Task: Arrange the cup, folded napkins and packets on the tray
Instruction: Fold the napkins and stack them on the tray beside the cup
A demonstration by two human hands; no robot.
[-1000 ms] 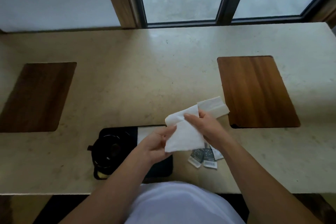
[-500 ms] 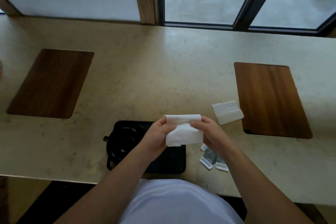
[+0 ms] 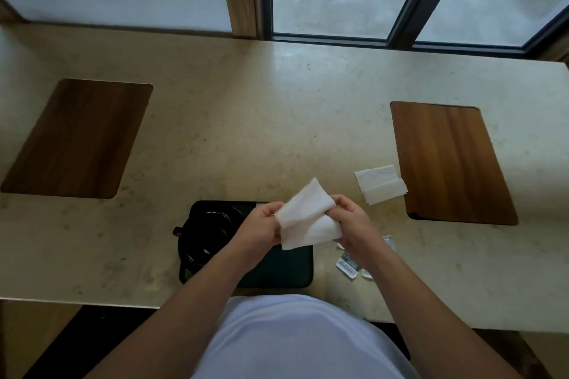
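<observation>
Head view of a person seated at a pale stone bench (image 3: 277, 120) below a window; both bare forearms reach forward over a white garment at the lower edge. The left hand (image 3: 261, 229) and the right hand (image 3: 351, 224) together hold one white napkin (image 3: 308, 218) in the air above the right part of the tray; the left grip is closed on the napkin's left edge with thumb and fingertips, and the right grip is closed on its right side, pinching the upper layer; the napkin is partly folded, its upper flap raised and angled toward the far left, its lower layer hanging toward the person. The black tray (image 3: 286, 268) lies on the bench at the near edge, directly in front of the person, its far right part hidden behind hands and napkin; the black cup (image 3: 209, 237) stands on the left half of the tray, its handle projecting past the tray's left edge. A second napkin (image 3: 381, 184), folded and flat, lies on the bench to the right of the hands, just beside the near left corner of the right wooden board (image 3: 449, 163), apart from the tray. The packets (image 3: 348, 266), small and grey with pale ends, lie on the bench just right of the tray, partly covered by the right wrist; their number cannot be told. A left wooden board (image 3: 77, 138) lies on the bench, well apart from the tray.
</observation>
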